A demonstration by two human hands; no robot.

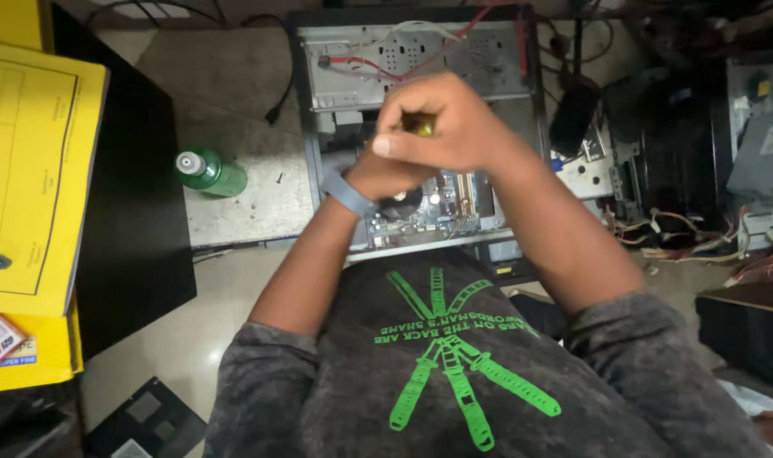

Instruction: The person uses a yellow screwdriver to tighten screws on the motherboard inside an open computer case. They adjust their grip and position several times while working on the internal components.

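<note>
Above open case (pixel 420 51): screwdriver (pixel 420 125) (both hands)

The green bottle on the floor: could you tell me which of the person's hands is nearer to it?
Left. The left hand, wearing a wristband, is closer to the green bottle, which stands off to its left. The right hand, gripping a yellow-handled tool, is farther away.

left hand (pixel 386 174) mostly hidden, screwdriver (pixel 420 125) shaft hidden — motherboard (pixel 429 208) part-covered
</note>
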